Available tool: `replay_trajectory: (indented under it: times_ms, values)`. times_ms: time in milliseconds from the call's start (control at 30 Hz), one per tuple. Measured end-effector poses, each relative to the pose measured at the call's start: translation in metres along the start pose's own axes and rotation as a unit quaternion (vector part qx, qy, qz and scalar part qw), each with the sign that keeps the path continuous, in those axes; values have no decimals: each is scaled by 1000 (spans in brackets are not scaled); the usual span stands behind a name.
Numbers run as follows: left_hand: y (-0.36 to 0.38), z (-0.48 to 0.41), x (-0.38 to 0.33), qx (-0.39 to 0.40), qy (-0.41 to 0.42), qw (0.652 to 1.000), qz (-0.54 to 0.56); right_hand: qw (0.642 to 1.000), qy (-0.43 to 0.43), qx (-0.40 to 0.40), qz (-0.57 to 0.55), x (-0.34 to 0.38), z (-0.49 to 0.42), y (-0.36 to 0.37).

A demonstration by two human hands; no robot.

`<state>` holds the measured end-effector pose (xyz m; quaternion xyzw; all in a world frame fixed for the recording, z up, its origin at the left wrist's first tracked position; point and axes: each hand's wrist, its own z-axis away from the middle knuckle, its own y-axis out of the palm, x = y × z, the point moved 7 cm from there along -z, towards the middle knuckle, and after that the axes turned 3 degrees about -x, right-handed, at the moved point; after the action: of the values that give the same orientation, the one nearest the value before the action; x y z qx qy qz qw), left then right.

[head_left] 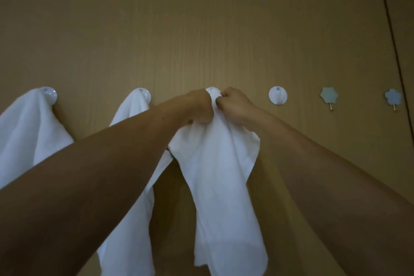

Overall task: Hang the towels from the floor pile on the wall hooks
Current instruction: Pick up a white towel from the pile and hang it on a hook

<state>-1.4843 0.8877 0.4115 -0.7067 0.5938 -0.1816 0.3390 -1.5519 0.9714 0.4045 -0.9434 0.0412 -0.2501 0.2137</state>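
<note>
At the third round hook (pixel 212 90), two hands bunch a white towel (pixel 219 175).
Its top fold is clenched in the grip of the left hand (pixel 199 107) and of the right hand (pixel 235 105), tight against the hook; the rest hangs down the wall (pixel 201 29). Two hung towels (pixel 29 130) drape from hooks further left.

Wall (pixel 201 29): wood-look panel, fine vertical grain, matt, smooth.
Left towel (pixel 26 132), second towel (pixel 134 107), third towel (pixel 219 175): white cloth, matt, soft, creased into folds; weave too fine to resolve.
Round hook (pixel 277 95): white, glossy, smooth, plastic by look.
Star hook (pixel 328 95) and flower hook (pixel 393 96): pale blue, matt faces. Thin metallic pin (pixel 330 107) below each.
</note>
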Motion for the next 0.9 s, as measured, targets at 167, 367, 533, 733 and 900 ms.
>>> replay_trajectory:
  times_ms: [167,367,533,733,900]
  values:
    - [27,19,14,17,-51,941,333,997,42,-5,-66,-13,11,6]
    - [54,28,40,-1,-133,851,508,973,117,4,-199,-43,24,18]
    - [68,41,38,-43,-113,884,451,990,67,-27,-121,-56,35,31]
    - [63,59,34,-188,-60,926,321,999,16,-43,-22,-66,54,32]
    - [59,73,19,-258,-33,943,205,998,-1,-67,6,-65,70,32]
